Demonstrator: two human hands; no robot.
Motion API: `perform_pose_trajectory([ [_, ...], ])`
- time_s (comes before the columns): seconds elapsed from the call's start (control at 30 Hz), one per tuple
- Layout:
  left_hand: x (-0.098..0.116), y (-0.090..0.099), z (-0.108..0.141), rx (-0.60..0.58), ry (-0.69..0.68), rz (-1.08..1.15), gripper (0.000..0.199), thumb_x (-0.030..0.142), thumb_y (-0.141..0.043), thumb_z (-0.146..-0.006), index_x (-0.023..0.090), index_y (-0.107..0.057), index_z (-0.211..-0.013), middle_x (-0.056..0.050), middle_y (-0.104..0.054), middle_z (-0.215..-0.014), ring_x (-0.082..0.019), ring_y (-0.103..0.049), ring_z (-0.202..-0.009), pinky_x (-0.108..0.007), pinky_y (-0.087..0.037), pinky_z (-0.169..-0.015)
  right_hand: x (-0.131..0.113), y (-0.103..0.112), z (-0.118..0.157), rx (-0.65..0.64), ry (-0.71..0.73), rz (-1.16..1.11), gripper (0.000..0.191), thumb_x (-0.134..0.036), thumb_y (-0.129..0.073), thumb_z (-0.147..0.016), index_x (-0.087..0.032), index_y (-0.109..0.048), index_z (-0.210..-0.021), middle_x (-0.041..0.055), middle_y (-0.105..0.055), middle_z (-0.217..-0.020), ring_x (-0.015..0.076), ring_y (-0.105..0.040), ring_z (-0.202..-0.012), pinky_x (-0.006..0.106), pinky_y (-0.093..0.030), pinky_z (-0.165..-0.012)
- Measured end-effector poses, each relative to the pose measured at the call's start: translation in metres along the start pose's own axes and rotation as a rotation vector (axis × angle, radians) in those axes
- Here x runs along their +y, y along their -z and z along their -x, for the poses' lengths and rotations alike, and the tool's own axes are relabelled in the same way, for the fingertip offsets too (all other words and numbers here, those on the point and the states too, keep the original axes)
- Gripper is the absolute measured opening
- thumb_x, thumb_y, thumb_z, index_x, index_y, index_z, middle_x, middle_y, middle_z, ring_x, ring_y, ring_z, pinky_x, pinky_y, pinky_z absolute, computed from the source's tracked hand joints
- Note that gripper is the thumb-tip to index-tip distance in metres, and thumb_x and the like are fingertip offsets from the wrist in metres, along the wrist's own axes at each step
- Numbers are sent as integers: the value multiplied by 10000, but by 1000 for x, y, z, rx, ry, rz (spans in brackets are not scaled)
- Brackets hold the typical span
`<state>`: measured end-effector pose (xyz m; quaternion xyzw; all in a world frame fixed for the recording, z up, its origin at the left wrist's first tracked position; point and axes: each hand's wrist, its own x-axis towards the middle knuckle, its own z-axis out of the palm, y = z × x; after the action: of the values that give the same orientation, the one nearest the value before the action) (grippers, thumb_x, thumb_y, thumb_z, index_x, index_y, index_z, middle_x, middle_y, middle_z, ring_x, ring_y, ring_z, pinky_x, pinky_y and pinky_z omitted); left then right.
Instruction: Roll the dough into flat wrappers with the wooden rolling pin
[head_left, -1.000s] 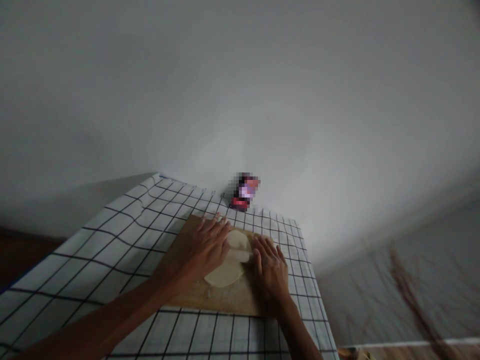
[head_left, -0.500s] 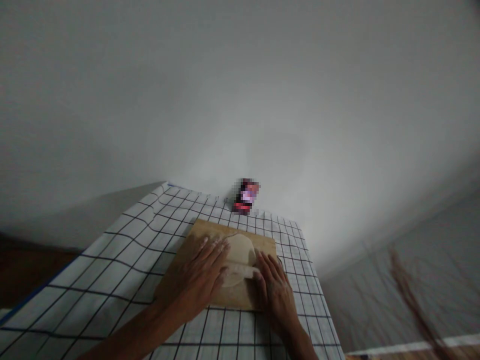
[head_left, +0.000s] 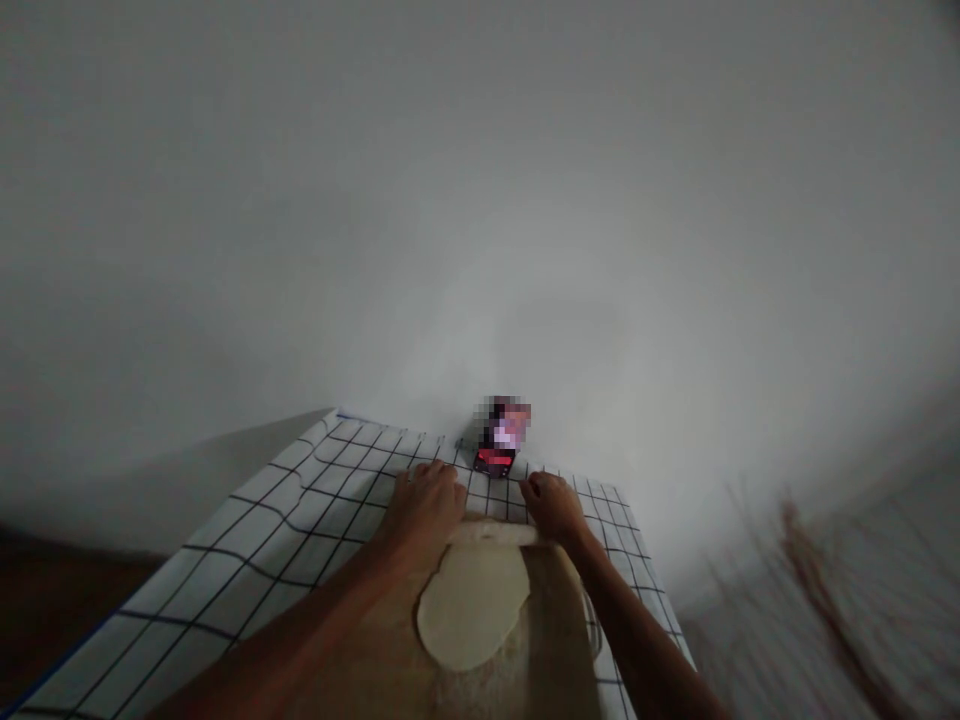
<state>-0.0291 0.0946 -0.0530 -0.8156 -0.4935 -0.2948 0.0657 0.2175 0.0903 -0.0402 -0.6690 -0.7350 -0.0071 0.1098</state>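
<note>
A pale flattened sheet of dough [head_left: 474, 608] lies on a wooden board [head_left: 559, 640], its outline rounded and slightly uneven. Across the far end of the board is a whitish rolling pin [head_left: 491, 533], its ends hidden by my hands and wrists. My left hand [head_left: 431, 497] reaches over the pin's left end with fingers curled. At the right end, my right hand [head_left: 553, 503] is closed in a loose fist, knuckles away from me. The exact finger contact with the pin is hidden.
A phone [head_left: 502, 440] with a blurred screen leans against the wall [head_left: 480, 200] behind the board. A white checked cloth [head_left: 277, 540] covers the table. Thin brown twigs [head_left: 817, 590] stand off the right side. A pale loop [head_left: 592, 625] hangs beside the board.
Both hands have moved forward with the rolling pin, from the dough's middle to the board's far end. The fingers, flat before, are now curled. The view has shifted and the board looks nearer.
</note>
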Motion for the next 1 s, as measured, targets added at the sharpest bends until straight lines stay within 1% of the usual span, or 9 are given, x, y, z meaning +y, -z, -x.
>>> perform_pose_trajectory([
  [0.17, 3, -3, 16, 8, -56, 13, 294, 149, -482, -935, 150, -690, -1143, -209, -675, -1241, -374, -588, -1191, -638, -414, -1004, -3, -3, 29, 87, -38, 12, 247, -264, -457, -1049, -202, -693, -1087, 99, -700, -1133, 219, -663, -1042, 374, -548, -886],
  [0.3, 10, 5, 38, 30, -112, 46, 427, 243, -448, -977, 168, -586, -1375, -169, -602, -1425, -364, -490, -1374, -645, -329, -1134, -17, 1, 75, 150, -61, -1, 340, -232, -415, -1038, -226, -639, -1294, 107, -637, -1366, 252, -590, -1252, 424, -486, -1016],
  [0.5, 16, 24, 81, 41, -264, 63, 538, 276, -456, -995, 165, -433, -1521, -123, -469, -1564, -331, -357, -1488, -546, -373, -1178, -50, 7, 153, 236, -41, -21, 402, -298, -350, -1069, -292, -579, -1400, 40, -570, -1481, 283, -469, -1413, 560, -346, -1152],
  [0.6, 15, 33, 113, 51, -264, 44, 633, 284, -472, -995, 178, -290, -1592, -107, -372, -1623, -320, -295, -1518, -534, -371, -1194, -63, -3, 190, 293, -7, -33, 393, -304, -422, -1048, -316, -555, -1417, 31, -584, -1467, 288, -514, -1372, 539, -389, -1131],
  [0.7, 11, 45, 145, 41, -278, 20, 704, 282, -482, -986, 213, -192, -1624, -85, -378, -1621, -292, -344, -1500, -485, -421, -1172, -66, -22, 215, 320, 4, -35, 354, -258, -504, -989, -325, -617, -1318, 45, -698, -1292, 287, -661, -1149, 466, -527, -960],
  [0.77, 8, 51, 159, 63, -297, -9, 732, 301, -495, -981, 237, -165, -1631, -77, -451, -1579, -272, -438, -1448, -455, -466, -1135, -64, -34, 222, 344, 18, -23, 349, -256, -549, -951, -337, -637, -1278, 56, -737, -1184, 291, -705, -1006, 437, -560, -825],
  [0.83, 7, 55, 162, 67, -313, -47, 730, 325, -501, -982, 245, -174, -1630, -69, -486, -1555, -267, -486, -1412, -455, -471, -1125, -60, -41, 221, 373, 71, -26, 349, -302, -574, -945, -357, -632, -1285, 49, -742, -1181, 291, -714, -994, 423, -560, -795],
  [0.9, 6, 54, 153, 41, -331, -69, 705, 336, -493, -986, 226, -210, -1623, -73, -450, -1580, -279, -458, -1432, -476, -426, -1158, -57, -40, 213, 407, 137, -25, 399, -357, -565, -965, -366, -583, -1364, 36, -706, -1291, 303, -684, -1125, 444, -548, -886],
  [1.0, 7, 44, 120, 45, -325, -57, 611, 330, -479, -991, 180, -352, -1569, -116, -464, -1568, -314, -430, -1443, -535, -346, -1188, -57, -23, 188, 414, 109, 16, 485, -387, -493, -1010, -327, -475, -1491, 40, -536, -1513, 330, -499, -1384, 530, -429, -1084],
])
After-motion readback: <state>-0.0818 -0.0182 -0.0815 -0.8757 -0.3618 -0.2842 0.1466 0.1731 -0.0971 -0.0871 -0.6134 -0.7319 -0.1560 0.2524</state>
